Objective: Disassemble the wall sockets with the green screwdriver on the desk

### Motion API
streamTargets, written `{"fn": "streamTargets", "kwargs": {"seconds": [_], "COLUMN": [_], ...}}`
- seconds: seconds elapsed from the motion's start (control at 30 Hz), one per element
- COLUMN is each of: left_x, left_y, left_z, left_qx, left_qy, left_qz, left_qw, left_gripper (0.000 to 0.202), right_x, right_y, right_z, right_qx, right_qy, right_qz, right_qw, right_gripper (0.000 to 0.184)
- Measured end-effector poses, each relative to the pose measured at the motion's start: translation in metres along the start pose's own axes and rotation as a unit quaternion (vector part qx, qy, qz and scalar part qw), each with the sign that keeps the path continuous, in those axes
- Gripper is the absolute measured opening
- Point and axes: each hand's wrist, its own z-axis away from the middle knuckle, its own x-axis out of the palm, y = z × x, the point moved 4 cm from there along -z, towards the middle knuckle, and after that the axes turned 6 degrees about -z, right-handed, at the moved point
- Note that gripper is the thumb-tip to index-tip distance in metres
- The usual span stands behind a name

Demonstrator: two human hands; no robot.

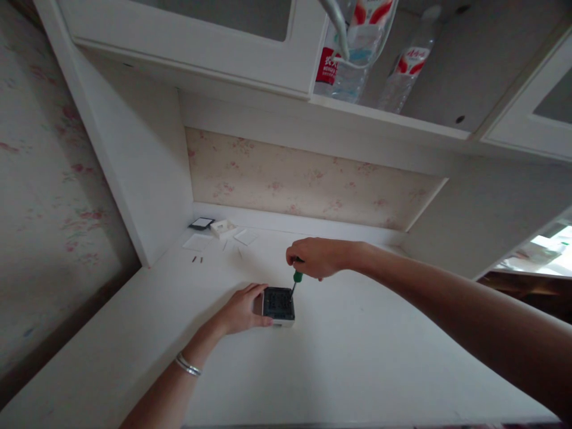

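A small square box (279, 305), black on top with white sides, lies on the white desk. My left hand (245, 311) grips its left side, with the thumb at the near corner and the fingers at the far one. In my closed right hand (315, 257) is a screwdriver (297, 277) with a green handle. Its shaft slants down and the tip meets the box's top near the right edge. Whether a screw sits under the tip is too small to tell.
At the desk's back left lie a white frame-like part (223, 229), a black-edged piece (202, 223), thin white plates (245, 237) and two small dark pieces (197, 260). Overhead, a cabinet shelf (393, 119) holds plastic bottles (409, 65). Side panels bound the desk.
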Motion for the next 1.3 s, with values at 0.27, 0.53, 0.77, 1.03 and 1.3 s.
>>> {"fn": "streamTargets", "kwargs": {"seconds": [0.27,0.53,0.77,1.03,1.3], "left_x": [0.0009,0.0004,-0.0021,-0.0020,-0.0020], "left_y": [-0.0031,-0.0010,0.0029,0.0033,0.0019], "left_z": [-0.0003,-0.0003,-0.0003,0.0007,-0.0002], "left_qx": [-0.005,-0.018,-0.001,-0.012,-0.013], "left_qy": [0.003,0.000,0.004,0.003,-0.005], "left_qz": [0.000,0.003,0.001,0.005,-0.004], "left_qw": [1.000,1.000,1.000,1.000,1.000], "left_gripper": [0.082,0.083,0.080,0.080,0.082], "right_x": [0.0005,-0.0015,-0.0018,-0.0028,-0.0011], "right_y": [0.0053,0.0002,0.0024,0.0031,0.0032], "right_z": [-0.0013,0.0001,-0.0002,0.0016,0.0013], "right_qx": [-0.002,-0.008,0.023,0.050,0.022], "right_qy": [0.032,0.036,0.051,0.058,0.031], "right_qz": [0.005,0.040,0.056,0.047,0.073], "right_qw": [0.999,0.999,0.997,0.996,0.997], "right_gripper": [0.033,0.028,0.035,0.045,0.038]}}
